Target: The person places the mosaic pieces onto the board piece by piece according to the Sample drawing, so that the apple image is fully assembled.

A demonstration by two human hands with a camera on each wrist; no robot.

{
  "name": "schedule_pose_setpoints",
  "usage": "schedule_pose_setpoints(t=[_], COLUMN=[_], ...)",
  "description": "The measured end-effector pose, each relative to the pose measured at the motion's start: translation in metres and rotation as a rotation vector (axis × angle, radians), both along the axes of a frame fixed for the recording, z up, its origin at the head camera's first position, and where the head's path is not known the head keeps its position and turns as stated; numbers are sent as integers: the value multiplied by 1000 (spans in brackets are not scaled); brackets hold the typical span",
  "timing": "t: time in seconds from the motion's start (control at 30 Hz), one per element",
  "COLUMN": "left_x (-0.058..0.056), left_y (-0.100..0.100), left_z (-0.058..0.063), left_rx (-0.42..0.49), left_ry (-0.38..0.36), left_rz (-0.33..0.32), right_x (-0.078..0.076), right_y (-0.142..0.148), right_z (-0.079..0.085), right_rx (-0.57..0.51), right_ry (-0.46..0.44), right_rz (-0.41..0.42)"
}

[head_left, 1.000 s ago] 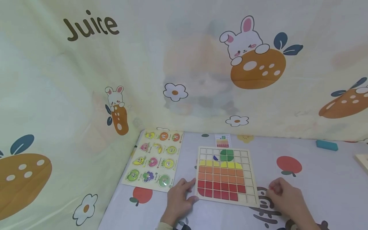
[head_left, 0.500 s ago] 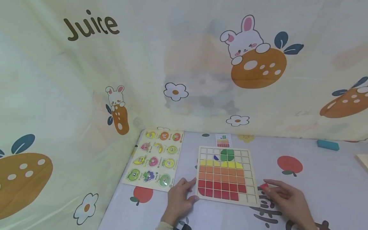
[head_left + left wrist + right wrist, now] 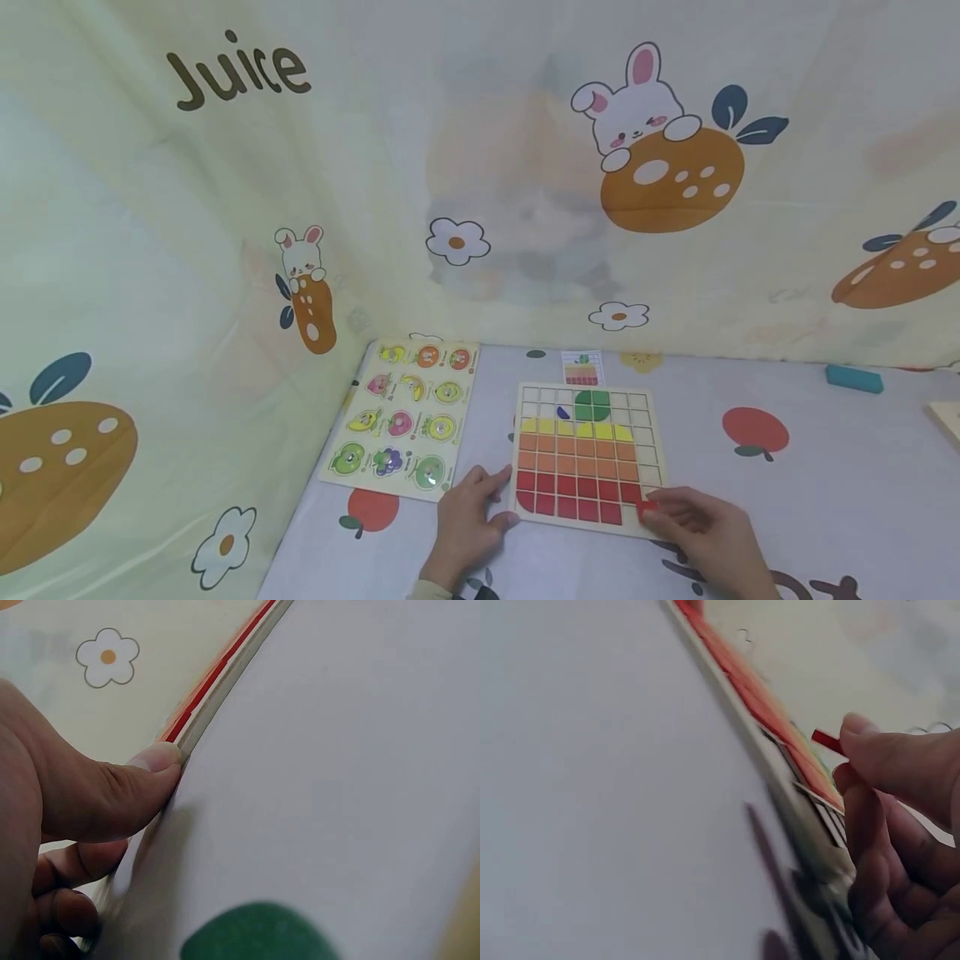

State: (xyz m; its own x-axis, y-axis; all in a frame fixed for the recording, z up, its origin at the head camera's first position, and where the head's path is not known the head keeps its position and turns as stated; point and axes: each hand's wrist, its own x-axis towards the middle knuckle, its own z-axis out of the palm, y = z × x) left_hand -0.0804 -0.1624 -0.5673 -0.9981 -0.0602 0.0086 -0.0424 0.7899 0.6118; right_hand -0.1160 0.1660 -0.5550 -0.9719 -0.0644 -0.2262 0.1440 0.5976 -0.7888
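My left hand [image 3: 467, 518] holds the lower left corner of a wooden grid puzzle board [image 3: 656, 458], thumb at the near edge and index finger at the left edge. Coloured tiles fill much of it: red rows at the bottom, orange and yellow above, a green leaf shape and a small blue piece near the top. Over its lower right part, my right hand [image 3: 708, 533] pinches a small red tile [image 3: 827, 741] between thumb and index finger, beside bare cells at the end of the bottom red row. In the right wrist view the tile stands above the board's surface.
A fruit puzzle board [image 3: 457, 404] lies to the left. Behind the grid stands a small pattern card [image 3: 582, 367] with a similar picture. A teal block [image 3: 853, 378] sits at the back right, and a pale wooden edge [image 3: 947, 421] shows at far right. Printed curtains hang behind.
My right hand has come left from the tablecloth to the board's lower right part, carrying the red tile, which was mostly hidden in the fingers at first. My left hand stays put.
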Motion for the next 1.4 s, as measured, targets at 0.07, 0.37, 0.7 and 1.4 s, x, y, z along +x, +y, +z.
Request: schedule_pose_setpoints(t=[0.07, 0.37, 0.7, 1.4], left_x=[0, 0, 0, -2], left_y=[1, 0, -2, -2], left_z=[0, -1, -1, -3], left_rx=[-3, -18, 0, 4], left_ry=[-2, 9, 3, 9], left_rz=[6, 2, -4, -15], right_x=[2, 4, -9, -43], right_y=[-5, -15, -11, -12], right_z=[-2, -6, 0, 13], right_rx=[25, 124, 141, 177], right_ry=[50, 274, 117, -75], right_rz=[11, 55, 126, 143])
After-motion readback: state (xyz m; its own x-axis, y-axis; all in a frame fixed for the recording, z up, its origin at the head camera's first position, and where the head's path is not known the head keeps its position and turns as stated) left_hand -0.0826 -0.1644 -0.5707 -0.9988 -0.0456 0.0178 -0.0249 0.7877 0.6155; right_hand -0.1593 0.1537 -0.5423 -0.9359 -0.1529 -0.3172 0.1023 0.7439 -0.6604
